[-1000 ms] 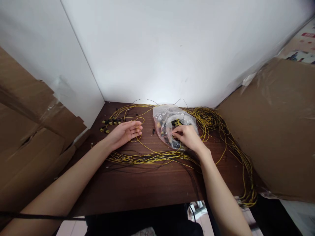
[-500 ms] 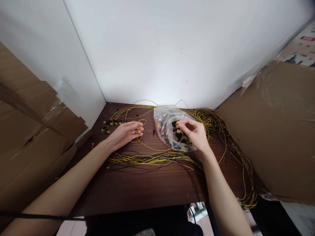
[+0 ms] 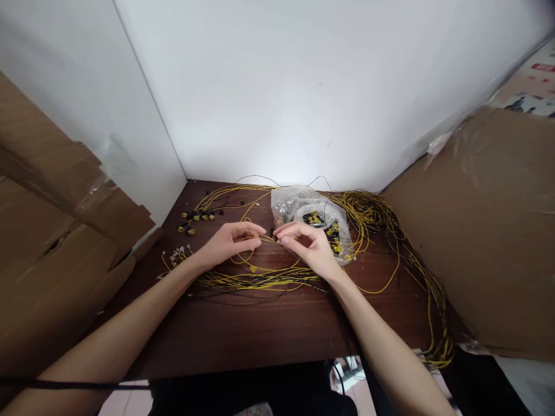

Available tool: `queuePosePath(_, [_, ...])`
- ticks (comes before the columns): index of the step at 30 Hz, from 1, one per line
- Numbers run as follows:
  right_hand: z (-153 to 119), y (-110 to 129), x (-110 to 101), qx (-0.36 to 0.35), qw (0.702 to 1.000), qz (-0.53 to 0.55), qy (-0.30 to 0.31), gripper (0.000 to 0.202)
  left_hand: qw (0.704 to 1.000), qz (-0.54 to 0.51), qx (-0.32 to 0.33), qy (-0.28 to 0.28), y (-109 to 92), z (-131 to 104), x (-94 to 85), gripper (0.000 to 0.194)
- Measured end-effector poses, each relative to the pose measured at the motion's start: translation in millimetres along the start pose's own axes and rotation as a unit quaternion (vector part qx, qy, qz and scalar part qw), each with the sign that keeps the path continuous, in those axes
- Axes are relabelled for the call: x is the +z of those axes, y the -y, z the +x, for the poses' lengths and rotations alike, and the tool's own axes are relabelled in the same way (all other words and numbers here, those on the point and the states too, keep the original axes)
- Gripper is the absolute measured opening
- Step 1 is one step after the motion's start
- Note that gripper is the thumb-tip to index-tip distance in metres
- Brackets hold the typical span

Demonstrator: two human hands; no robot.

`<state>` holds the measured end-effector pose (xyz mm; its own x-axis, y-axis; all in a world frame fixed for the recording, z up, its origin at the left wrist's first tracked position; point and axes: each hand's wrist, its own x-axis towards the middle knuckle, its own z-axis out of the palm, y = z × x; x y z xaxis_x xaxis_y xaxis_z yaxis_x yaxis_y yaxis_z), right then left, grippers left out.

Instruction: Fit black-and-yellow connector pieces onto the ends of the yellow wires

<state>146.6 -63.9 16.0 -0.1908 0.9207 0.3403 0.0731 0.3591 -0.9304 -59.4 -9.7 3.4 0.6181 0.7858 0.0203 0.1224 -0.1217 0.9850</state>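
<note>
Over the middle of the dark brown table (image 3: 243, 335), my left hand (image 3: 236, 240) has its thumb and fingers apart, with a thin yellow wire looping by the fingers. Just right of it, my right hand (image 3: 303, 241) is pinched on the end of a yellow wire; its very tip is too small to make out. Behind my right hand lies a clear plastic bag (image 3: 299, 199) with black and yellow connectors (image 3: 333, 237) in its opening. A small yellow piece (image 3: 253, 268) is on the table below my left hand.
A bundle of yellow and black wires (image 3: 260, 281) runs across in front. Coiled wires (image 3: 364, 208) lie at the right. Capped wire ends (image 3: 197, 215) and white-tipped ends (image 3: 177, 254) are at the left. Cardboard (image 3: 481, 231) stands right, more cardboard (image 3: 56, 242) left, a white wall (image 3: 277, 92) behind.
My right hand has moved left and down from the bag towards my left hand. My left hand has turned, its fingers now curved. The small yellow piece has come into view.
</note>
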Motion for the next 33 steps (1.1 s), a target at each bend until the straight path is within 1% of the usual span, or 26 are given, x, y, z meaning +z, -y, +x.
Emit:
queuePosePath(4, [-1, -2, 9, -0.034, 0.999, -0.009, 0.038, 0.009, 0.999, 0.041, 0.004, 0.006, 0, 0, 0.3, 0.03])
queuePosePath(6, [-1, -2, 12, -0.037, 0.998, -0.004, 0.058, 0.01, 0.998, 0.058, 0.012, 0.01, 0, -1, 0.4, 0.03])
queuePosePath(11, [-3, -1, 17, -0.026, 0.996, -0.002, 0.087, 0.01, 0.996, 0.077, 0.03, 0.02, -2, -1, 0.2, 0.024])
queuePosePath(14, [-4, 0, 16, -0.008, 0.996, 0.015, 0.086, 0.01, 0.997, 0.063, 0.035, -0.002, -1, 0, 0.7, 0.02])
queuePosePath(18, [-3, -2, 14, 0.021, 0.997, 0.033, 0.071, 0.012, 0.999, 0.008, 0.012, -0.051, 3, 1, 1.1, 0.02])
queuePosePath(21, [-2, -5, 11, 0.036, 0.998, 0.03, 0.049, 0.017, 0.996, -0.046, -0.005, -0.07, 5, 1, 0.2, 0.022])
queuePosePath(24, [-1, -8, 9, 0.05, 0.999, -0.002, 0.015, 0.018, 0.991, -0.103, -0.013, -0.083, 7, 2, -1.1, 0.021])
queuePosePath(26, [0, -10, 9, 0.061, 0.998, -0.022, -0.006, 0.017, 0.988, -0.12, -0.015, -0.098, 8, 3, -1.6, 0.02])
queuePosePath(29, [0, -13, 12, 0.086, 0.996, 0.004, -0.026, 0.019, 0.988, -0.109, -0.005, -0.107, 8, 3, -1.0, 0.019])
queuePosePath(31, [0, -14, 14, 0.101, 0.994, 0.028, -0.037, 0.02, 0.992, -0.079, 0.001, -0.097, 6, 3, 0.2, 0.019])
queuePosePath(33, [1, -16, 15, 0.098, 0.994, 0.023, -0.047, 0.018, 0.996, -0.044, 0.0, -0.081, 4, 2, 1.7, 0.018])
